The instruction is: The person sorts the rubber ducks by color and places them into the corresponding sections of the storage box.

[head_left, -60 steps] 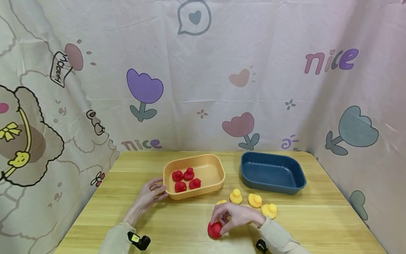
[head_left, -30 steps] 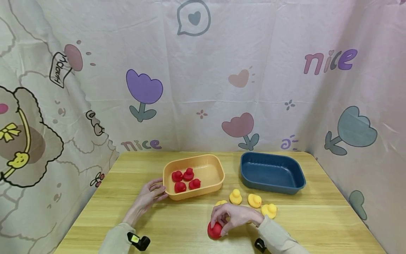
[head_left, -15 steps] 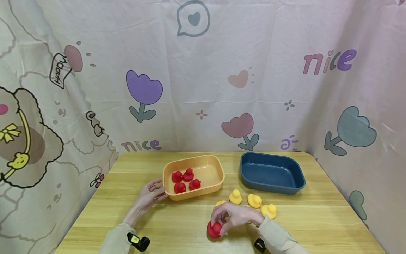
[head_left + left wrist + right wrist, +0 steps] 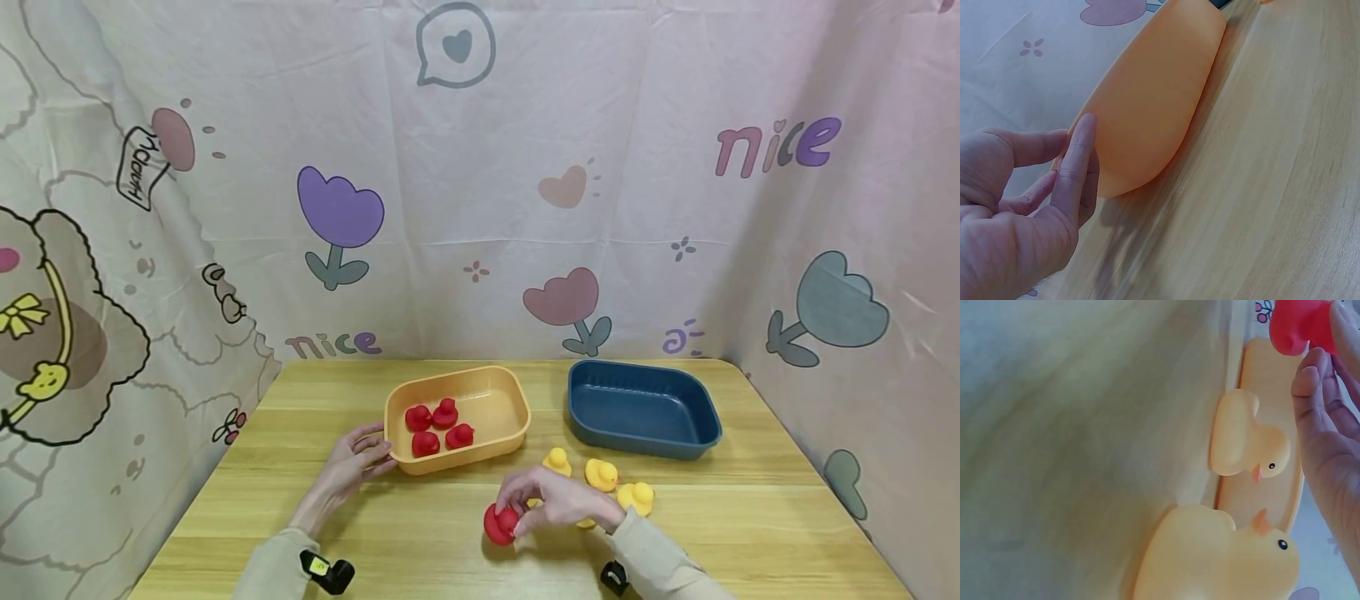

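Observation:
My right hand [image 4: 551, 498] pinches a red rubber duck [image 4: 497, 527] between thumb and fingertips, close over the front middle of the table. In the right wrist view this red duck [image 4: 1300, 325] shows only in part, cut off by the top edge. At the left end of a light-orange tray [image 4: 506, 450], my left hand [image 4: 351, 467] holds the rim, with fingers against the outer wall [image 4: 1147, 106]. Several red ducks [image 4: 425, 443] lie in the tray's left half. Several yellow ducks [image 4: 602, 474] stand around my right hand, some partly hidden behind it.
A dark blue tray [image 4: 645, 408] with nothing in it stands at the back right, beyond the yellow ducks. The wooden table [image 4: 420, 550] backs onto a printed cloth [image 4: 465, 208], which also hangs along both sides.
My right hand has moved slightly away from me and to the left with the red duck, which has shifted and tilted. The left hand and both trays have stayed in place.

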`<control>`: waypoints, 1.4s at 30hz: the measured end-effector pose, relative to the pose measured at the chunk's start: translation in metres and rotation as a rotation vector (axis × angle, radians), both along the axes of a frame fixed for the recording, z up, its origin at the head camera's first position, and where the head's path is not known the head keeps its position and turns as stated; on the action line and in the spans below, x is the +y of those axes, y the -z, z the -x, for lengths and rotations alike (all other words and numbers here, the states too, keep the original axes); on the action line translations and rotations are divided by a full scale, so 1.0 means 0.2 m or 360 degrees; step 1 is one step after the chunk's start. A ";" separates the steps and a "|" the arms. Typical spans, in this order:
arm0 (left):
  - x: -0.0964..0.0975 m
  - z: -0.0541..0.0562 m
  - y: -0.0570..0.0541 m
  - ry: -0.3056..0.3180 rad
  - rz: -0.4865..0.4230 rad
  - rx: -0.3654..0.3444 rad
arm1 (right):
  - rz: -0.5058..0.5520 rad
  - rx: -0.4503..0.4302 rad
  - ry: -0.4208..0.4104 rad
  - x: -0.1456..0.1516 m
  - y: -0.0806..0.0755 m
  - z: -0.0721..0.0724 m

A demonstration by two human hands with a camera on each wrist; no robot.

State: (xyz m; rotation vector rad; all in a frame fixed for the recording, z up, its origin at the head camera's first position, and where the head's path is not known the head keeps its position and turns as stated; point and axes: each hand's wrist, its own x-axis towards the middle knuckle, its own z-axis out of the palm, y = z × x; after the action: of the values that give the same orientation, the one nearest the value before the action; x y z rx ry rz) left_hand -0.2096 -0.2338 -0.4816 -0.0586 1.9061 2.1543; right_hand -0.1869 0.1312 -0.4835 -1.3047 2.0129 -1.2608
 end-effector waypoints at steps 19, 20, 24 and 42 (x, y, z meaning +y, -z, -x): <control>0.00 0.00 0.00 0.0013 0.0004 0.0000 | 0.0305 0.0164 0.0477 -0.02 -0.09 0.04; 0.00 0.00 0.00 0.0016 0.0002 0.0004 | 0.0304 0.0169 0.0509 -0.02 -0.10 0.04; 0.00 0.00 0.00 0.0018 0.0002 0.0009 | 0.0317 0.0208 0.0610 -0.03 -0.11 0.05; 0.00 0.01 0.01 -0.0009 0.0032 0.0002 | 0.0194 0.0238 0.0990 -0.09 -0.21 0.19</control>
State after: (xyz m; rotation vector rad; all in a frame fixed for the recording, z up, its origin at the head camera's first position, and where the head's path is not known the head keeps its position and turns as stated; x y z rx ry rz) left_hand -0.2113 -0.2338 -0.4840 -0.0667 1.9307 2.1390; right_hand -0.2253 0.1140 -0.4409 -0.8582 2.6036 -1.6042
